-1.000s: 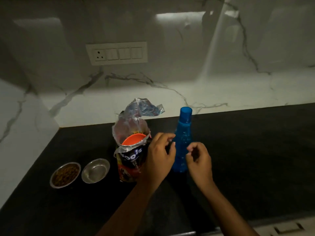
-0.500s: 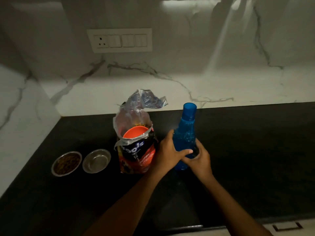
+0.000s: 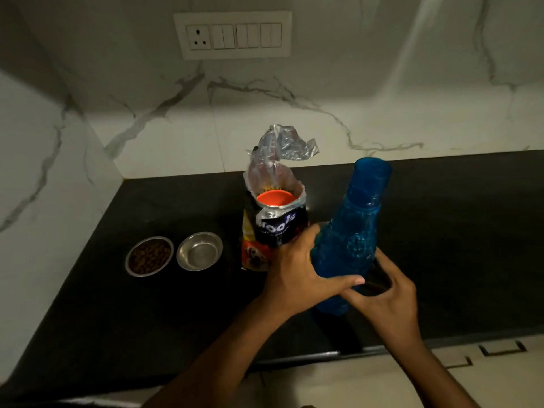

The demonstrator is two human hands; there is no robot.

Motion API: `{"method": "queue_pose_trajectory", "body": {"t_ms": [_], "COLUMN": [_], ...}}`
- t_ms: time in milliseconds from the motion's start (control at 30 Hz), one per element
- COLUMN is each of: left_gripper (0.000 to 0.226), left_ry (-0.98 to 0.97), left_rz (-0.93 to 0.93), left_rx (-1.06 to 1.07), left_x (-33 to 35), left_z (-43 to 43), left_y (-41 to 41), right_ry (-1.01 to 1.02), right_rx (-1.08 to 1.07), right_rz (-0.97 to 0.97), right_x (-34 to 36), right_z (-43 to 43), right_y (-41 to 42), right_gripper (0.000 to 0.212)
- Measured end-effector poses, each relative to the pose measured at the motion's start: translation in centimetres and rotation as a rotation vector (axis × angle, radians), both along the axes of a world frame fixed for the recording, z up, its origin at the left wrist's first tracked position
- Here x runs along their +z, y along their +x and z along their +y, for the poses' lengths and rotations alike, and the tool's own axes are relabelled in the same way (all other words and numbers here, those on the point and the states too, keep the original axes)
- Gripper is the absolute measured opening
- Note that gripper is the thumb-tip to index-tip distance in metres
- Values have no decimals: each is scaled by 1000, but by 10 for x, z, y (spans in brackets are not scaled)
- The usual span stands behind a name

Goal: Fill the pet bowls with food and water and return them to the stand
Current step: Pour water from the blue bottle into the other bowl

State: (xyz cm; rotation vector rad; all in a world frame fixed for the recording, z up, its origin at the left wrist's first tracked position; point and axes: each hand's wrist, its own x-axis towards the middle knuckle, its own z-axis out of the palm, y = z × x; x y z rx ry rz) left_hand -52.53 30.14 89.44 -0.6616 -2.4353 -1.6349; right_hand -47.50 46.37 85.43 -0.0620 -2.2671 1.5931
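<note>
Currently: blue bottle (image 3: 350, 240), tilted, in my two hands.
Left hand (image 3: 297, 275) grasping its body; right hand (image 3: 388, 293) clasping its base; two bowls (image 3: 150, 256) (image 3: 199, 251) on desk (image 3: 456, 231).

— What sort of room is it?
— A dim kitchen corner: a black bench (image 3: 164, 319) meets white marble walls (image 3: 323, 119) veined in grey.
— Any fittings?
— A white switch plate (image 3: 232, 35) with one socket sits high on the back wall.
— And the light?
— A pale band falls across the lower wall; cream flooring (image 3: 338, 384) shows beneath.
</note>
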Motion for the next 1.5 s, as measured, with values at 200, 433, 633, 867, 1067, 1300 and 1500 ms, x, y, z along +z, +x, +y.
{"method": "queue_pose_trajectory", "body": {"t_ms": [200, 433, 633, 867, 1067, 1300, 1500], "left_gripper": [85, 70, 62, 45, 47, 48, 53], "left_ry": [83, 271, 423, 496, 475, 491, 516], "left_rz": [-25, -204, -356, -505, -650, -719, -766], "left_rx": [-38, -14, 41, 101, 113, 82, 37], "left_x": [4, -14, -25, -38, -50, -72, -89], "left_z": [-71, -148, -172, -172, -168, -176, -199], "left_y": [23, 46, 54, 60, 53, 29, 4], "right_ry": [2, 26, 28, 112, 153, 129, 133], "right_rx": [20, 223, 407, 504, 554, 544, 501], "right_rz": [-17, -47, -64, -100, -188, -356, -460], "right_x": [14, 14, 15, 4, -12, -33, -41], "right_z": [-67, -145, -173, -170, -158, -155, -166], "right_y": [30, 44, 36, 20, 12, 3, 2], "right_gripper": [79, 74, 78, 81, 80, 77, 82]}}
